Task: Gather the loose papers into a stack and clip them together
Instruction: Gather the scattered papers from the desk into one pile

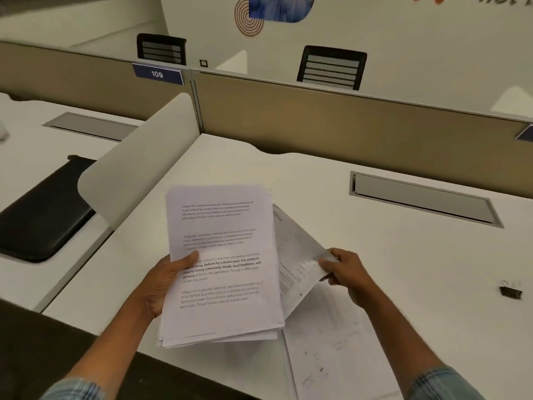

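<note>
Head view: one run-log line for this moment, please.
left hand: holds paper stack | right hand: lifting loose sheet | binder clip: on desk, untouched

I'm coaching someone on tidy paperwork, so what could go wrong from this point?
The stack in the left hand is fanned unevenly at its bottom edge, so clipping now would likely lock in crooked pages. The right hand pinches a bent sheet by one corner, which may crease it. Another sheet lies near the desk edge and might slide off. The binder clip sits far to the right, so reaching for it needs a free hand.
</note>
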### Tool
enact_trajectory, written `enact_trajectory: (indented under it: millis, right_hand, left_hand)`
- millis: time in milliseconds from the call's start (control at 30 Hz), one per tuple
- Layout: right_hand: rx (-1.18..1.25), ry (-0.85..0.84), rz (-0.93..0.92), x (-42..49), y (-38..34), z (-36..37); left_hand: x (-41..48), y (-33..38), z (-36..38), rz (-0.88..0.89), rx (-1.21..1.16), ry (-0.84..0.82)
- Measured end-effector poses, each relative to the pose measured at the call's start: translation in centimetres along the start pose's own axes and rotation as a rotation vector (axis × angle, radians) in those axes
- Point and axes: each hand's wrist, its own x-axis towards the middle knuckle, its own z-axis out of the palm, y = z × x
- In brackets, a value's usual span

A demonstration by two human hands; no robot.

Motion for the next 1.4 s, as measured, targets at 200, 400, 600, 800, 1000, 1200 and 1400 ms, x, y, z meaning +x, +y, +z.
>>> enact_trajectory:
  millis: [200, 400, 600, 800, 1000, 1200, 1400]
  right_hand:
    - [0.058, -0.12, 0.002, -1.7, -2.4, -6.5]
    - [0.079, -0.168, -0.017, -3.3, -3.3, -11.9]
    - [0.232, -0.089, -0.078, -4.1, -3.1, -13.8]
    - [0.386, -0.148, -0.025, -5.9, 0.1, -13.4]
    - [0.42, -0.265, -0.103, -8.3, 1.1, -10.9]
    - [0.491, -0.339, -0.123, -8.9, -0.2, -10.3]
    - [0.412, -0.339, -0.077, -8.8, -0.2, -10.1]
  left_hand:
    - [0.7, 0.2, 6.1, -0.027, 0.161, -0.178]
    - [0.2, -0.3, 11.8, 0.042, 0.334, -0.211]
    - [-0.8, -2.8, 17.4, 0.015, 0.421, -0.217]
    - [-2.2, -4.9, 20.7, 0.093, 0.318, -0.097]
    - [-4.1, -6.4, 23.3, 0.249, 0.245, 0.028]
    - [-5.9, -7.7, 24.5, 0.273, 0.106, 0.039]
    - [-5.9, -8.4, 22.6, 0.195, 0.127, 0.066]
